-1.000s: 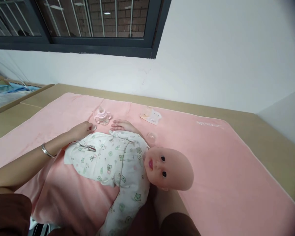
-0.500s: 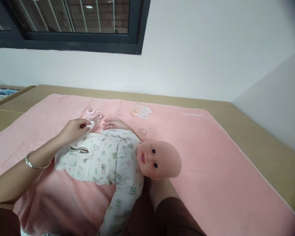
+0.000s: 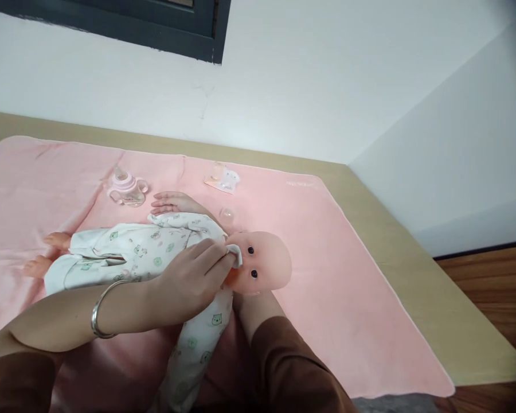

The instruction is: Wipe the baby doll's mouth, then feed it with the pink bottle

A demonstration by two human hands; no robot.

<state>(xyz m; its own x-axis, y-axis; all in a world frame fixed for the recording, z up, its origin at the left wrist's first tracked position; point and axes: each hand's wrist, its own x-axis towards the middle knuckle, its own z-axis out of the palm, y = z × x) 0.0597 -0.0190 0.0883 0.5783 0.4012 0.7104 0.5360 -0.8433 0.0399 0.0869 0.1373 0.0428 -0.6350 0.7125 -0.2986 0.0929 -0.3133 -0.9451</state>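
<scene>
**Wiping the doll's face with a little white cloth**

So the left hand [image 3: 191,281] is curled around a small white cloth [image 3: 235,254], pinched between the fingertips, and it's pressed right against the doll's face, about where the mouth is. There's a silver bangle [image 3: 98,312] on that wrist. The right hand is a different story: I can only see the forearm in a brown sleeve [image 3: 292,367] running up under the doll's head [image 3: 264,264], so the hand itself is hidden and I can't tell if it's open or closed.

The doll [image 3: 155,252] lies on its back, head pointing right, feet to the left, wearing a white onesie with small green animal prints. One of its arms sticks out toward the far side, the other hangs down toward the camera.

All of this sits on a pink blanket [image 3: 348,298] spread over a tan table [image 3: 413,241]. Further back on the blanket there's a pink sippy bottle [image 3: 126,188] with handles, near the doll's outstretched hand, a small flat packet [image 3: 222,179] a bit to the right of it, and a clear dome-shaped cap [image 3: 227,215] just beside the doll's shoulder.
</scene>
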